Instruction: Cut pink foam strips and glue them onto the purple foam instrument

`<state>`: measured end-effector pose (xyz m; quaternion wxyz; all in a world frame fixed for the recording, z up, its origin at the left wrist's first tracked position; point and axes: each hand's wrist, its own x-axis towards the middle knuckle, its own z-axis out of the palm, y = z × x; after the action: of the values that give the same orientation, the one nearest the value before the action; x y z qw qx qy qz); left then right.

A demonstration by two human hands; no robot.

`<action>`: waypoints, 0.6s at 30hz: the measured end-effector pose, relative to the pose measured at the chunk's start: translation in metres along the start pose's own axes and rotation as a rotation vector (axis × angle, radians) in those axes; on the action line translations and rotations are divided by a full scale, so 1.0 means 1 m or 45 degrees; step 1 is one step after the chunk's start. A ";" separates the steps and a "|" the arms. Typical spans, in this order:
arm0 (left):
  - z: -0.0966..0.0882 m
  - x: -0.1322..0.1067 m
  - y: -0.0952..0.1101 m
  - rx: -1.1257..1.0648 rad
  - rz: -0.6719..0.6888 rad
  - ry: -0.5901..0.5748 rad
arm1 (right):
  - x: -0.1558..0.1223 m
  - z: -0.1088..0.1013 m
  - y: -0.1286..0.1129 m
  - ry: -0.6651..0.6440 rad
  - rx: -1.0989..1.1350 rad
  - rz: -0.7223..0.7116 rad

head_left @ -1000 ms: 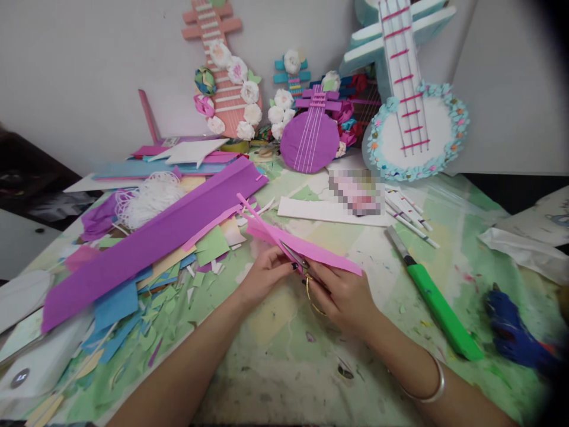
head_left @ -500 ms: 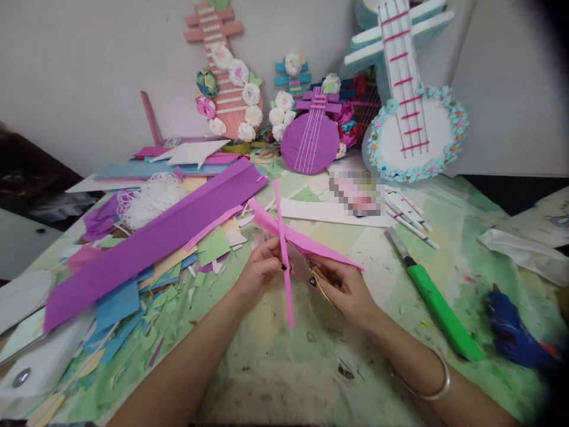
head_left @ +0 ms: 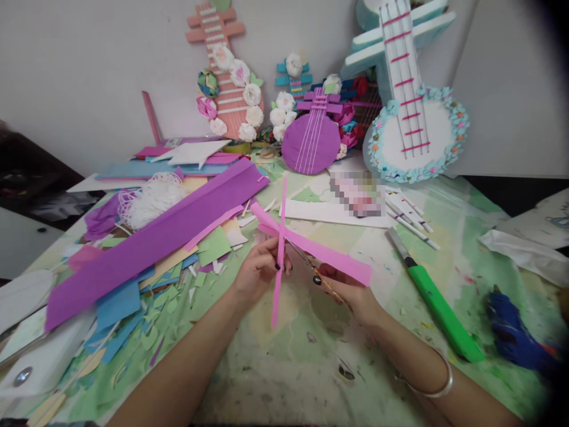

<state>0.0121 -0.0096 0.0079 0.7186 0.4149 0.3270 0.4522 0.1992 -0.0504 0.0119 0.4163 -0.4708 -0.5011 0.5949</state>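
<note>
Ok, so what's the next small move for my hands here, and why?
I'd probably lay the narrow pink strip on the table. Your left hand pinches it so that it crosses in front of the wider pink paper, while your right hand holds the scissors. Setting it aside should leave the paper easier to see.

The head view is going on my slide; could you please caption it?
Left hand holds a narrow pink strip, right hand holds scissors, before a purple lute-shaped craft.
</note>
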 end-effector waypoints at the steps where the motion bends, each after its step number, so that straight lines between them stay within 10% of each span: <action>1: 0.000 0.000 0.000 -0.009 0.001 -0.004 | 0.000 0.000 0.000 0.002 0.057 0.037; 18: 0.000 -0.001 0.007 -0.173 -0.009 -0.022 | -0.002 -0.001 0.002 0.075 0.320 0.324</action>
<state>0.0088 -0.0087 0.0137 0.7496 0.3678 0.2909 0.4671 0.2003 -0.0529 0.0098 0.4076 -0.4918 -0.3470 0.6867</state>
